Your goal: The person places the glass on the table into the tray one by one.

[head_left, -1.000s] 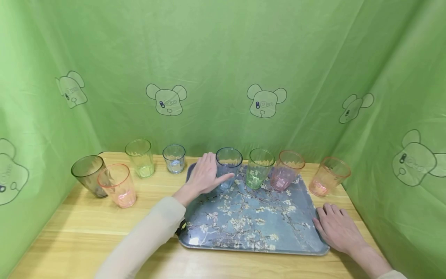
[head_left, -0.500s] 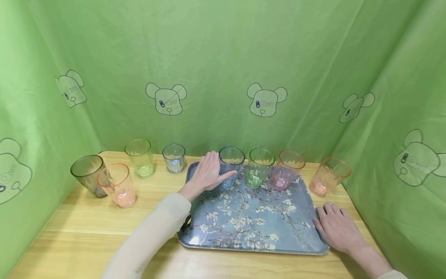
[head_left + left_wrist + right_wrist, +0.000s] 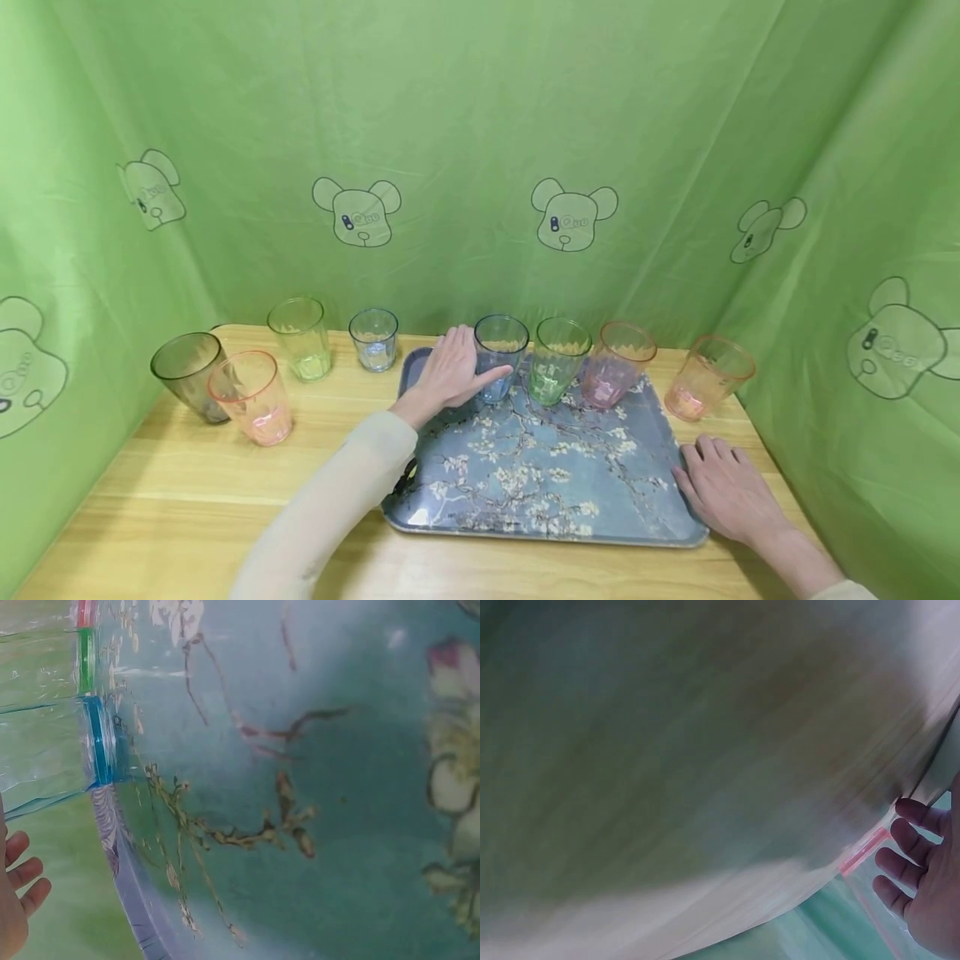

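A blue-rimmed glass tumbler [image 3: 504, 343] stands upright at the back of a blue tray [image 3: 555, 471] printed with blossom branches. My left hand [image 3: 452, 371] lies against its left side, thumb stretched across its front, fingers extended and not wrapped round it. The left wrist view shows the fingers [image 3: 30, 874] spread beside the blue tumbler's base [image 3: 100, 742]. To its right, on the tray, stand a green tumbler [image 3: 558, 358] and a pink-purple tumbler [image 3: 618, 367]. My right hand [image 3: 727, 492] rests palm down by the tray's right edge, holding nothing.
An orange-pink tumbler [image 3: 705, 379] stands right of the tray. Left on the wooden table [image 3: 180, 500] are a dark grey tumbler [image 3: 187, 375], a pink one [image 3: 258, 404], a light green one [image 3: 303, 342] and a small blue glass [image 3: 375, 342]. Green curtains [image 3: 465, 108] enclose the table.
My left hand and the blue tumbler have slid a little to the right, nearer the green tumbler. The right hand stays where it was.
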{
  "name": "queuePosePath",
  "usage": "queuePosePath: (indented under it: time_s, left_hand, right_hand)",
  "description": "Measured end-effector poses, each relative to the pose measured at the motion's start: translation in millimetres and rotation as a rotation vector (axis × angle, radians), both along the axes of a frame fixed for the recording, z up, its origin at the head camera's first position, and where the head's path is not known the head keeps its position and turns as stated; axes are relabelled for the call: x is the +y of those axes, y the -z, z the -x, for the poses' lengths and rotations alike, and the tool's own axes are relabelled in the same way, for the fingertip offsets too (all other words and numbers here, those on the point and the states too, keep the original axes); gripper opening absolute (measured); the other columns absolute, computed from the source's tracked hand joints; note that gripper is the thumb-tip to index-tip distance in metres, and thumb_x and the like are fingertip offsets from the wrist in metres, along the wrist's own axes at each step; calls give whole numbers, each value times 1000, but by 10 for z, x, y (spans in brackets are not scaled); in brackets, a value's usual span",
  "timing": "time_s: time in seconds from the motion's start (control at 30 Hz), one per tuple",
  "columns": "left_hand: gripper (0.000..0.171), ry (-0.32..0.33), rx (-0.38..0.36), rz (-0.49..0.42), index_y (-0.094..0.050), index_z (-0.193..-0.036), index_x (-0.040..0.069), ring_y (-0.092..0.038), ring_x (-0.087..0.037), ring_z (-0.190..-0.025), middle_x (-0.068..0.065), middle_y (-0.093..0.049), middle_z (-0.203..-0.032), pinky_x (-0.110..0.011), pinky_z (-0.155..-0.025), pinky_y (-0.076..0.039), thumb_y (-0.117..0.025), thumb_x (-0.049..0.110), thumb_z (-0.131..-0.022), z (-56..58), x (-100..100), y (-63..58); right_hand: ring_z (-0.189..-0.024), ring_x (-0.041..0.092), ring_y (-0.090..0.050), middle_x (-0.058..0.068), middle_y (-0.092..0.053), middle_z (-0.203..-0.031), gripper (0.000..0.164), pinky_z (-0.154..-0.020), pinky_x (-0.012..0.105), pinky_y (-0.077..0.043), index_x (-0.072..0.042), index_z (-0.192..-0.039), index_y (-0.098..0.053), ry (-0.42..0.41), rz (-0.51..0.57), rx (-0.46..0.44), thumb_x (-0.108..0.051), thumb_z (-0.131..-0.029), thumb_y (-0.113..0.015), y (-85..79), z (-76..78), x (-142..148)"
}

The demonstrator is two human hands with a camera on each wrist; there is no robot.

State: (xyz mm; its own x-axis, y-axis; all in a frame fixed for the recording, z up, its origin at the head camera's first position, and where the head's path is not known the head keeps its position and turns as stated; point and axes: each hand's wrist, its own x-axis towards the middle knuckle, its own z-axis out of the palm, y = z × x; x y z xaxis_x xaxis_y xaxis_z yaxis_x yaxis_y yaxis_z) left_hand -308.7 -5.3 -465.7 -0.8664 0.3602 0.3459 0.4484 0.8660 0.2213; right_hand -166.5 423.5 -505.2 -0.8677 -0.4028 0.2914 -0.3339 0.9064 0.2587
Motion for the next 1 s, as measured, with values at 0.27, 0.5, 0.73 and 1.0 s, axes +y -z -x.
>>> queuePosePath:
  time_s: [0.27,0.5,0.73,1.0]
  left_hand:
    - [99,-3,-23,-2,-44,-123,5,-48,-21,-94,-9,-51,-109,-36,-84,-44,-18,90,-79,11,24,-23]
    - [101,-4,-25,7,-43,-125,4,-50,-22,-97,-10,-52,-112,-38,-87,-44,-18,90,-79,18,32,-25]
    - [99,-6,-24,26,-44,-122,5,-49,-21,-96,-9,-52,-111,-37,-87,-44,-19,90,-79,28,29,-35]
    - [102,0,-40,3,-43,-128,4,-51,-24,-102,-10,-53,-115,-37,-90,-44,-26,90,-78,20,3,-49]
  right_hand:
    - [-82,31,-54,9,-50,-83,28,-66,46,-39,-6,-97,-57,-2,0,3,-31,-87,-63,-20,0,-7]
    - [-80,30,-53,8,-48,-81,26,-65,45,-39,-7,-95,-56,-11,2,10,-31,-86,-63,-32,-3,-14]
    - [-81,30,-54,8,-49,-82,27,-66,46,-39,-7,-96,-56,-6,6,3,-31,-86,-63,-21,-3,-12]
    - [-82,31,-54,9,-50,-82,27,-67,47,-39,-7,-96,-56,-8,6,5,-31,-87,-63,-4,10,-3]
